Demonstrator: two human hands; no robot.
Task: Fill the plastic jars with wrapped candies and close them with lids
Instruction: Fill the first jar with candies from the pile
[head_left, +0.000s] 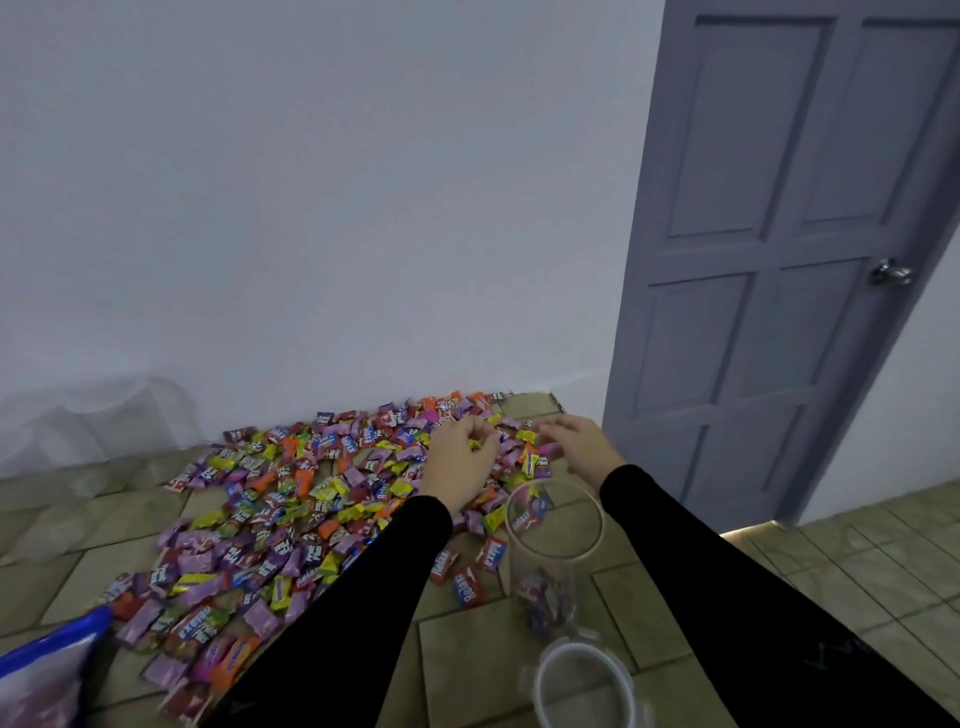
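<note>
A wide spread of wrapped candies (291, 514) in purple, yellow, orange and red covers the tiled floor. A clear plastic jar (550, 551) stands open near me, with a few candies at its bottom. Its clear lid (582, 686) lies on the floor in front of it. My left hand (457, 462) is over the far part of the pile, fingers curled round a yellow candy. My right hand (576, 441) reaches into the candies beside it, fingers curled over a pink wrapper.
A blue and white candy bag (47, 670) lies at the lower left. Several clear empty jars (93, 431) stand against the white wall at the left. A grey-blue door (789, 249) is shut at the right.
</note>
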